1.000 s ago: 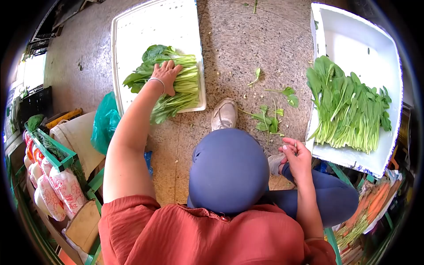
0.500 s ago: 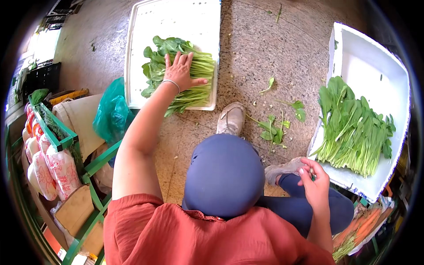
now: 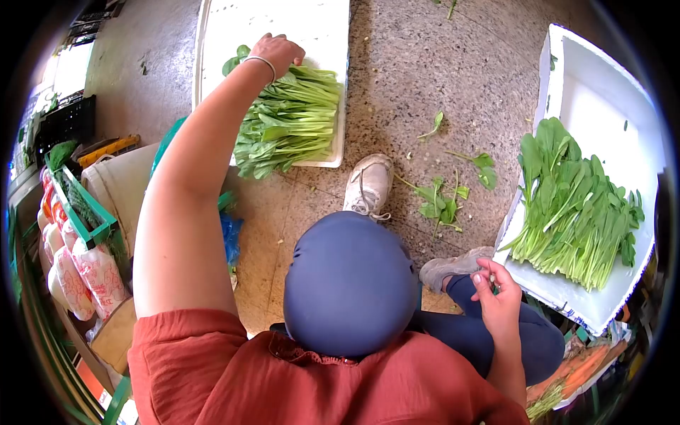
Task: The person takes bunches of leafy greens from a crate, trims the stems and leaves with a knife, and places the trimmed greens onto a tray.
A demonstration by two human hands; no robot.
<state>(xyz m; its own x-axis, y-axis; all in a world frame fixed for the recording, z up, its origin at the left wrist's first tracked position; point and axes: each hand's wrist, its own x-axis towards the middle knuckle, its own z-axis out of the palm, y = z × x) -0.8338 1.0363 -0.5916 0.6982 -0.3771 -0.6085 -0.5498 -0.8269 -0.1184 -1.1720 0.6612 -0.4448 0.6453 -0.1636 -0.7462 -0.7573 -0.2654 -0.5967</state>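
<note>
My left hand [image 3: 278, 54] is at the far edge of a pile of leafy greens [image 3: 294, 117] on a white foam lid [image 3: 325, 30]; its fingers curl down, and what they grip, if anything, is hidden. The pile's pale stems point right and its leaves left. My right hand [image 3: 496, 289] is above my bent leg, thumb and fingers pinched together around something too small to make out. To its right, a white foam box [image 3: 593, 78] holds upright greens [image 3: 577, 205] with leaves toward the far side and stems toward me.
Loose leaves [image 3: 440, 202] lie on the speckled floor [image 3: 404, 78] between lid and box, near my shoe [image 3: 369, 185]. At left are a green crate [image 3: 95, 223], wrapped white packages [image 3: 99, 269] and a pale bucket [image 3: 124, 184]. Carrots [image 3: 584, 370] lie at lower right.
My left hand has gone from lying spread on top of the pile to its far edge, fingers now curled. More of the pile shows. My right hand stays pinched, nearly in place.
</note>
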